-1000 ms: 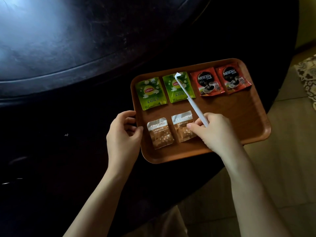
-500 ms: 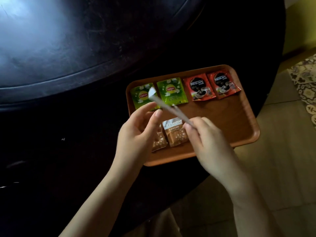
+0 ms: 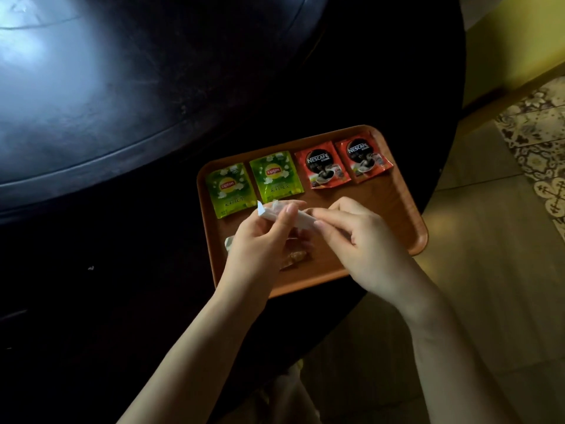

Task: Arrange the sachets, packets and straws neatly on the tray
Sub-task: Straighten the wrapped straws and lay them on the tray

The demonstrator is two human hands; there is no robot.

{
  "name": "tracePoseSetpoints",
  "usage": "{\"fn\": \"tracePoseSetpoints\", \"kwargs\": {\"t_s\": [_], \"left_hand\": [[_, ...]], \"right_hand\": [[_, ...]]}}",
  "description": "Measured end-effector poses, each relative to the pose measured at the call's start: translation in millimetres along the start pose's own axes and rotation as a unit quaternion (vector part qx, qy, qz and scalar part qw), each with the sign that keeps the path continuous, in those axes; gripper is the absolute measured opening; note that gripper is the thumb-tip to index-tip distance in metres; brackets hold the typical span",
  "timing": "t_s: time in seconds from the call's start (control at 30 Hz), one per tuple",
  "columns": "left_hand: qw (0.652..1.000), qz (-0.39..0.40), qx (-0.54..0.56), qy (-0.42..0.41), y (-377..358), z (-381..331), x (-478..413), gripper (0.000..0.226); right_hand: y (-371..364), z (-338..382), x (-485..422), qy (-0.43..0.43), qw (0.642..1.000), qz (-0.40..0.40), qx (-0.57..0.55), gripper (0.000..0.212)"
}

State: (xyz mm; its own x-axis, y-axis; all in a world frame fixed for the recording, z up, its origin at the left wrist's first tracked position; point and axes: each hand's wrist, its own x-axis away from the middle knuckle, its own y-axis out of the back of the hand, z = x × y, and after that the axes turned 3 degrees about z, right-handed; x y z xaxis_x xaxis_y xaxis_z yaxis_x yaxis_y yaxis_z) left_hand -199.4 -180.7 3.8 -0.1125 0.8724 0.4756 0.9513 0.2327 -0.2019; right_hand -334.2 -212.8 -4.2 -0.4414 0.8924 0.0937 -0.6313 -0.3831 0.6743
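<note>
A brown wooden tray (image 3: 394, 209) lies at the edge of a dark round table. Along its far side sit two green Lipton sachets (image 3: 230, 189) (image 3: 275, 176) and two red Nescafe packets (image 3: 322, 168) (image 3: 362, 160) in a row. Above the tray's near half, my left hand (image 3: 260, 240) and my right hand (image 3: 363, 240) both pinch a white wrapped straw (image 3: 302, 217), held roughly level between them. The two brown sugar sachets (image 3: 295, 255) lie under my hands, mostly hidden.
The dark round table (image 3: 122, 117) fills the left and top, with a bright glare at the upper left. The tray's right corner overhangs the table edge. Beige floor tiles and a patterned rug (image 3: 541, 142) lie to the right.
My left hand left the tray's rim and took the straw's far end. The straw swung from pointing away to lying crosswise between both hands. The view shifted, so the tray sits further right.
</note>
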Motion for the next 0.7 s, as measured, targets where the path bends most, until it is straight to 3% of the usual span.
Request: {"fn": "tracePoseSetpoints", "kwargs": {"t_s": [0.13, 0.27, 0.47, 0.6, 0.7], "left_hand": [[0.999, -0.015, -0.004, -0.039, -9, -3, 0, 0.014], [0.991, -0.079, 0.102, -0.028, -7, -9, -9, 0.009], [0.982, -0.072, 0.174, 0.017, -17, -1, -14, 0.011], [0.984, -0.060, 0.164, 0.022, -23, 7, -13, 0.016], [0.985, -0.062, 0.157, 0.028, -23, 10, -12, 0.019]], "right_hand": [[12, -2, -3, 0.003, 0.999, 0.024, -0.033, 0.029], [37, -26, 8, -0.066, 0.993, -0.062, -0.070, 0.025], [48, -47, 16, -0.152, 0.940, -0.117, -0.281, 0.017], [56, -50, 14, -0.151, 0.920, -0.101, -0.348, 0.013], [57, -54, 12, -0.151, 0.935, -0.065, -0.314, 0.009]]}}
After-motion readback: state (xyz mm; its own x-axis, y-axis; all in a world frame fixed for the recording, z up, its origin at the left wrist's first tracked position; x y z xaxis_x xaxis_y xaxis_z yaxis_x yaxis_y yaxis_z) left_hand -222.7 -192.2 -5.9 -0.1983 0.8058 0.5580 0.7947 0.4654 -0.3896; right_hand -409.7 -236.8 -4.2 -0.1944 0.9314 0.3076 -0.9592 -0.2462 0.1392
